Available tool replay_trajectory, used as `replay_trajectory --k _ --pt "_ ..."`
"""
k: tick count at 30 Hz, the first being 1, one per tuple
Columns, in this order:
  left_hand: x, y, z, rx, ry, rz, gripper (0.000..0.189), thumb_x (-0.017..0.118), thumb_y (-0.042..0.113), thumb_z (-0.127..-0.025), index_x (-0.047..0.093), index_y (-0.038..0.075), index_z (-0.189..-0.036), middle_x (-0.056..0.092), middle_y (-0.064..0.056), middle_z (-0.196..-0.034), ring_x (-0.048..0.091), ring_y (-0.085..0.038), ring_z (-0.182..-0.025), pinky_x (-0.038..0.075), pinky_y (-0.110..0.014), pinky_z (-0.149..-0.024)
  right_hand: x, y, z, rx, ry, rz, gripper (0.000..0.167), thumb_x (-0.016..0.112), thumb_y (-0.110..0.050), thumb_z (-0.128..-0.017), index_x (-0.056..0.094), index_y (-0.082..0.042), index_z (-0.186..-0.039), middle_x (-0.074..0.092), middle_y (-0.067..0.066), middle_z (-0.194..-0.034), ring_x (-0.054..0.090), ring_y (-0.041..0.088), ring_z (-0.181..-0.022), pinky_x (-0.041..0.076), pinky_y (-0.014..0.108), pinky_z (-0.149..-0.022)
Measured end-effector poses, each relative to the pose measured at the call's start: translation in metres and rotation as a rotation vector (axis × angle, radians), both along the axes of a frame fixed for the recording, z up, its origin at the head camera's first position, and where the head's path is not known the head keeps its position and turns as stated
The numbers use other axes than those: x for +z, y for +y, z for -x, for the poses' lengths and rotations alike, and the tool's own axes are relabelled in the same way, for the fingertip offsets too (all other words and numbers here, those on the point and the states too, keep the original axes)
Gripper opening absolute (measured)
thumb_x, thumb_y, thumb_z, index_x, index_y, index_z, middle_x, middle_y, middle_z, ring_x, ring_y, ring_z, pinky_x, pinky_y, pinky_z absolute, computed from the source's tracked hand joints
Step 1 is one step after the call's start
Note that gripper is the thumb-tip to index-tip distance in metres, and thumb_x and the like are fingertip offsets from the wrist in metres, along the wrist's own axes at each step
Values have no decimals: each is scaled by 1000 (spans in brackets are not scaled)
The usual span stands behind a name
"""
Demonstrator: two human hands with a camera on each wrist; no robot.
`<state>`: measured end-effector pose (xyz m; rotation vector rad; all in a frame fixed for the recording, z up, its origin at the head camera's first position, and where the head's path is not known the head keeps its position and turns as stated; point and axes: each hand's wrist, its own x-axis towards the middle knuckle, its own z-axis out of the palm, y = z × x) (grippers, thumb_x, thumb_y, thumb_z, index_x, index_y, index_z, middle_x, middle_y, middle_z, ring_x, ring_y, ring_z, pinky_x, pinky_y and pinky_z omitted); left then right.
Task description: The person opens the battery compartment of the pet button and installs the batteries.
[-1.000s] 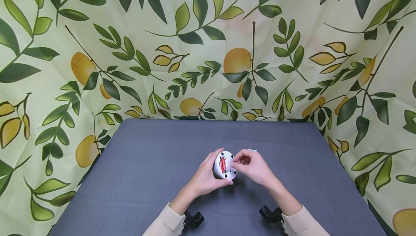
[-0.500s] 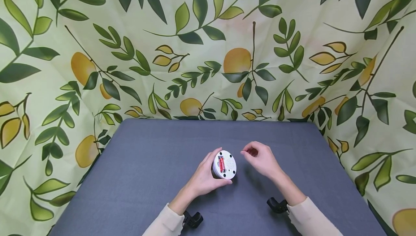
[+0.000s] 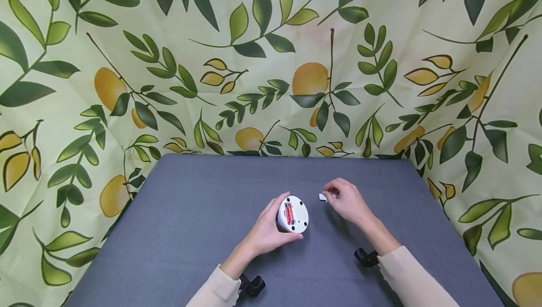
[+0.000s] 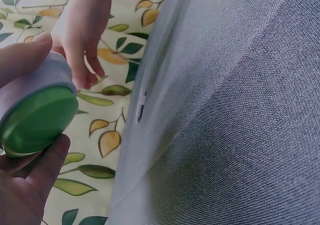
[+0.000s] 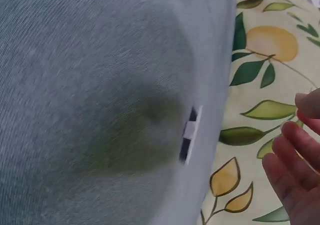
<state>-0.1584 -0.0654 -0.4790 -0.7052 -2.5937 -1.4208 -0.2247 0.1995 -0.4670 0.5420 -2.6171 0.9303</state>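
Observation:
My left hand (image 3: 267,231) grips a round push button (image 3: 301,213) by its sides. Its white base faces up in the head view, showing speaker holes, dark feet and an uncovered battery slot with red batteries (image 3: 290,214) in it. From the left wrist view the green dome (image 4: 42,122) of the button shows below. To the right, my right hand (image 3: 346,202) hovers with loosely bent fingers, and nothing shows between them. Just under its fingertips a small white battery cover (image 3: 322,197) lies on the table; the right wrist view shows dark patches on this cover (image 5: 190,134).
The table (image 3: 203,194) has a grey-blue cloth. A leaf-and-fruit patterned curtain (image 3: 271,109) rises behind and on both sides. Black wrist cameras (image 3: 252,286) are strapped at both wrists.
My right hand has left the button's base and moved to the right and farther back, over the battery cover, whose left end now shows. The left hand and button stay nearly still.

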Motion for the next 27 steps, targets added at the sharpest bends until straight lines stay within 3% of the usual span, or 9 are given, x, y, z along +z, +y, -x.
replay_trajectory --k 5,16,27 --pt "1 -1 0 1 -9 -3 103 94 36 -70 37 28 -156 53 0 -140 54 -15 -122 45 -46 -105 -3 2 4 -3 7 -88 10 77 -7 -87 74 -5 -96 68 5 -95 63 29 -94 52 49 -83" --pt "1 -1 0 0 -10 2 103 94 36 -70 37 27 -156 54 1 -137 54 -14 -120 45 -45 -104 -23 8 16 -16 -97 -233 19 76 -10 -88 74 -1 -104 68 13 -108 62 35 -105 50 54 -90" --pt "1 -1 0 -2 -5 -4 103 94 37 -70 38 26 -155 55 1 -137 54 -14 -120 45 -43 -104 -38 8 20 7 -105 -304 21 78 -11 -87 75 1 -104 67 13 -105 61 35 -101 50 53 -89"
